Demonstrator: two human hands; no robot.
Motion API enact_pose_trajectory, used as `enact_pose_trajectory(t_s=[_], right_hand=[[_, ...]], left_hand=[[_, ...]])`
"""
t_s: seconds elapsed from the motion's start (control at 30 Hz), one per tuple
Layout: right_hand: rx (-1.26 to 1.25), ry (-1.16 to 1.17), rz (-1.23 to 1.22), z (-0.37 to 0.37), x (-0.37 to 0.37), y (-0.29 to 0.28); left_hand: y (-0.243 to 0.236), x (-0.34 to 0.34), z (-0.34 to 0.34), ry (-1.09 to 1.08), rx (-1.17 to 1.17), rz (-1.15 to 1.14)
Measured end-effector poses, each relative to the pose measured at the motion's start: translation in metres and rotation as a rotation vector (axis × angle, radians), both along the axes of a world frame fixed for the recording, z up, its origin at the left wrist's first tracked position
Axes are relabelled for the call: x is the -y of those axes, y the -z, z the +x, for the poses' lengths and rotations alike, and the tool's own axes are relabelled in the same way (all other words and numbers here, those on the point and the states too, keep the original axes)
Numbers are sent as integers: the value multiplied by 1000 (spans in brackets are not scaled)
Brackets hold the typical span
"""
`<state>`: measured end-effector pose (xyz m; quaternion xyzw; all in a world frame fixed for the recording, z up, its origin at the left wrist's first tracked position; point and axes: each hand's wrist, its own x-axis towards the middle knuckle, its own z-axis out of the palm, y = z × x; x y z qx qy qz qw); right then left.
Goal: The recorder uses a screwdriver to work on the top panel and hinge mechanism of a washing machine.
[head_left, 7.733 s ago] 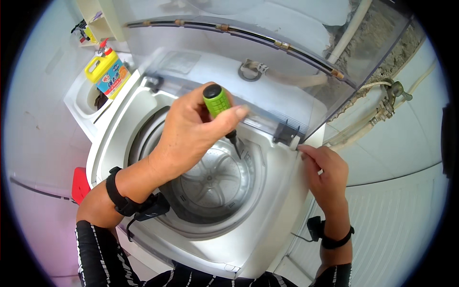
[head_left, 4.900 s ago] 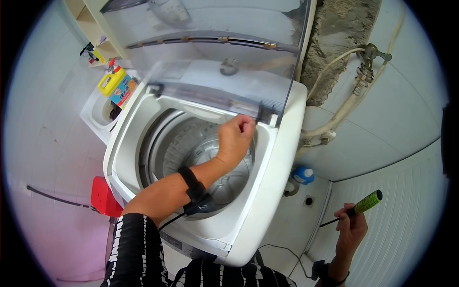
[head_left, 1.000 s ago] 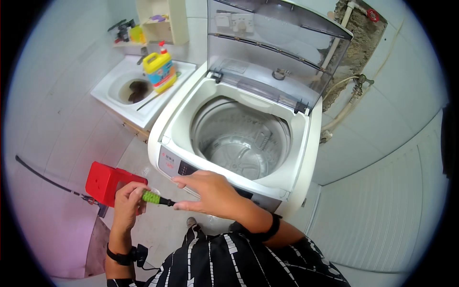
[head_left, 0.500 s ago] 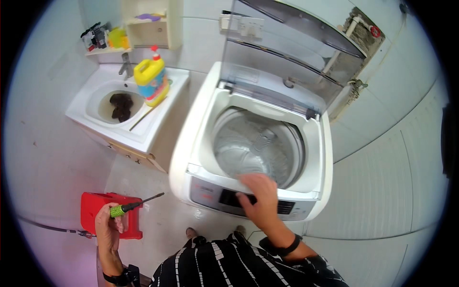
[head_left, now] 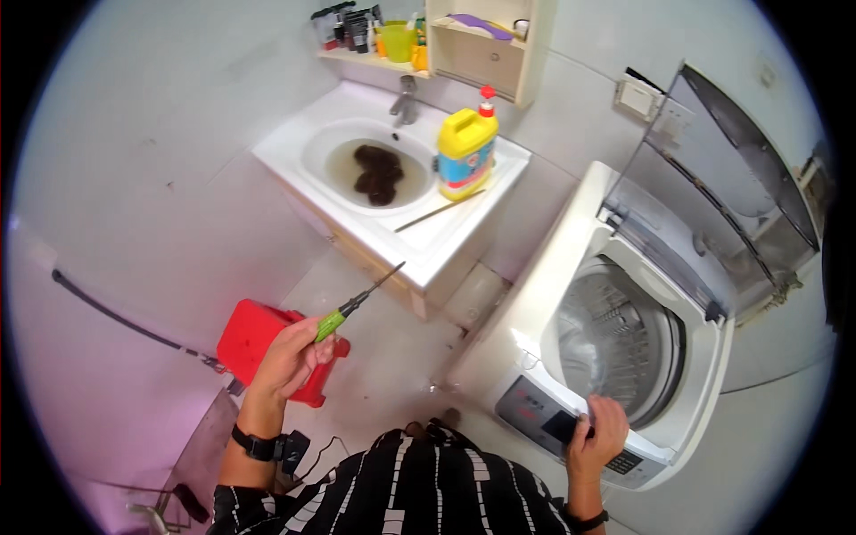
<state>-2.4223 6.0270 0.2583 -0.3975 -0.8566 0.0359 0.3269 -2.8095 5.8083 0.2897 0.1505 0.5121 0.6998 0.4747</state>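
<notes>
My left hand [head_left: 287,358] is closed around the green and black handle of a screwdriver [head_left: 332,323]. Its thin dark shaft points up and right toward the washbasin. My right hand [head_left: 596,444] rests on the front rim of a white top-loading washing machine [head_left: 522,348], thumb apart from the fingers, over the grey control panel [head_left: 533,412]. Raised at the back is the machine's see-through lid [head_left: 713,169], and the metal drum [head_left: 606,330] shows inside. Behind my left hand sits a red plastic stool or bin [head_left: 245,334], partly hidden by the hand.
A white washbasin [head_left: 283,147] holds cloudy water and a dark soaked cloth [head_left: 379,174]. On its counter stand a yellow jug with a red pump [head_left: 465,152] and a thin stick [head_left: 437,212]. Shelves above carry tubes and a yellow-green cup [head_left: 397,41]. A black hose [head_left: 125,316] runs along the left wall.
My view has turned left, bringing the washbasin to the middle and the machine to the right. The right hand has settled onto the machine's front rim. The screwdriver stays in my left hand.
</notes>
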Motion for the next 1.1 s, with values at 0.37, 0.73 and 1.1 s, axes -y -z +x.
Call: enact_pose_trajectory(t_s=[0.37, 0.73, 1.1], right_hand=[[-47, 86, -70, -2, 1, 2], [-282, 438, -278, -74, 25, 2], [-87, 648, -183, -108, 27, 9]], left_hand=[[47, -86, -108, -247, -428, -274], [134, -231, -262, -61, -1199, -512], [169, -266, -307, 237, -1446, -579]])
